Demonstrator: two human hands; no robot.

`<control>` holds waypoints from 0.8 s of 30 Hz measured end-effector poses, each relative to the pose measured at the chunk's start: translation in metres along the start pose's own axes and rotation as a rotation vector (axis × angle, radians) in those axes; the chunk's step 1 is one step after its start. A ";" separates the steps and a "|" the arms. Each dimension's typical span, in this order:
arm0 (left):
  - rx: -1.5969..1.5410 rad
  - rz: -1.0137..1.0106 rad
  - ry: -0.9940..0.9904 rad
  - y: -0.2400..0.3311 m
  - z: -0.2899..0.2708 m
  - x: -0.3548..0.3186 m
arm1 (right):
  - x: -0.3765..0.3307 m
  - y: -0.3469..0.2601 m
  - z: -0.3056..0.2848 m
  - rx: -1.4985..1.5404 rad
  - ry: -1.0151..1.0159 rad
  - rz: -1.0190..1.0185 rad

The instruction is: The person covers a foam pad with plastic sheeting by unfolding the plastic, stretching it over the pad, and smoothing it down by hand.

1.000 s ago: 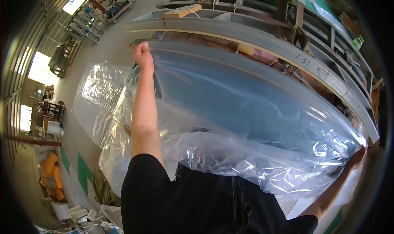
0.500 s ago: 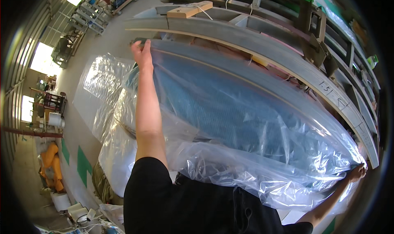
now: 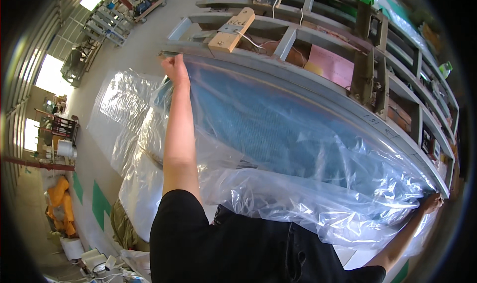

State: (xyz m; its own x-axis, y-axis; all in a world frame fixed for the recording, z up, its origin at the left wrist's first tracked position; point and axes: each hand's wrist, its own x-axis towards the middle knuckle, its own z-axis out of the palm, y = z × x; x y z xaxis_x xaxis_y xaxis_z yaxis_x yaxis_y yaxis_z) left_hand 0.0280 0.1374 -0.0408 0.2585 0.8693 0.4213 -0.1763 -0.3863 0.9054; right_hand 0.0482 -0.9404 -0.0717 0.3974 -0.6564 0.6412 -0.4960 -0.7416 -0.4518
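A large clear plastic sheet is spread wide in front of me, and a blue meshed panel shows through it. My left hand is stretched far out, shut on the sheet's top left corner beside the grey metal rack. At the far right, my right hand grips the sheet's other upper corner near the end of the rack's rail. The plastic sags and crumples between my arms, down over my black clothes.
The grey metal rack carries a wooden block, a pink sheet and wiring. More clear plastic lies on the concrete floor at the left. Orange bundles, green floor markings and metal trolleys stand farther off.
Both arms have kept the sheet stretched while the view shifted closer to the rack. The sheet's top edge now lies nearer along the rack's rail, and my right hand has come into clearer view.
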 end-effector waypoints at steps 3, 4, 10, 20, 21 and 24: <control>0.237 0.063 -0.227 0.001 0.009 -0.003 | 0.035 0.064 -0.043 0.015 -0.278 -0.212; 0.256 0.073 -0.198 0.011 -0.010 -0.001 | 0.027 0.051 -0.047 0.187 -0.530 -0.263; -0.081 -0.478 -0.545 0.095 -0.066 -0.026 | 0.008 0.127 -0.132 0.266 -0.999 0.001; -0.160 -0.540 -0.728 0.139 -0.081 -0.087 | -0.073 0.235 -0.180 0.145 -0.609 0.175; -0.100 -0.500 -0.668 0.130 -0.073 -0.091 | -0.074 0.233 -0.188 0.151 -0.573 0.128; -0.030 -0.261 -0.560 0.074 -0.120 -0.057 | -0.099 0.174 -0.193 0.232 -0.542 0.025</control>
State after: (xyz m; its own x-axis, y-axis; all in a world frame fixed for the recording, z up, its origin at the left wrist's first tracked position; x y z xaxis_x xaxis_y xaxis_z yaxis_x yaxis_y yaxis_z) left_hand -0.1135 0.0960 -0.0039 0.7544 0.6372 0.1576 -0.0645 -0.1670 0.9838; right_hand -0.2267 -0.9774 -0.0937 0.7562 -0.6058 0.2473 -0.3526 -0.6957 -0.6259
